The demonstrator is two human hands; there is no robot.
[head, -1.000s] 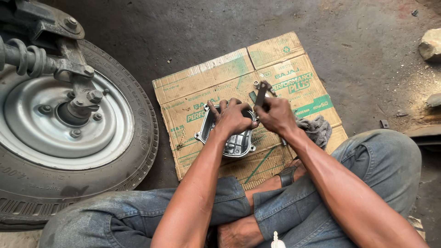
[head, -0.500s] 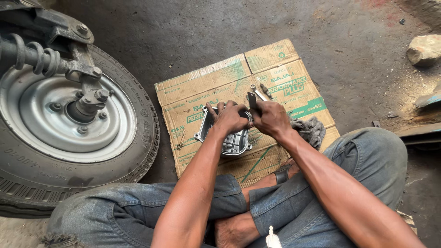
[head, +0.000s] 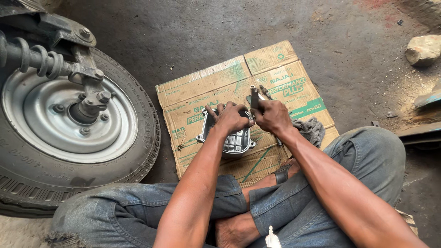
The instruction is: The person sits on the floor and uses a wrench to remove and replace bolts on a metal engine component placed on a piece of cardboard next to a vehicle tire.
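Observation:
I sit cross-legged on the ground over a flattened cardboard sheet (head: 202, 87). My left hand (head: 231, 118) presses down on a grey cast-metal cover (head: 235, 141) that lies open side up on the cardboard. My right hand (head: 272, 116) is closed around a dark metal hand tool (head: 254, 96) whose tip sticks up just right of the cover's far edge. Both hands almost touch. A grey rag (head: 311, 129) lies on the cardboard by my right wrist.
A vehicle wheel (head: 69, 124) with a steel rim, hub and coil spring fills the left side. Rocks (head: 422, 49) lie at the far right on the dirty concrete floor. My knees in blue jeans (head: 367, 156) frame the cardboard.
Both hands stay on the cover and the tool with only slight shifts. The camera has drifted, so the wheel and cardboard sit a little differently in the view.

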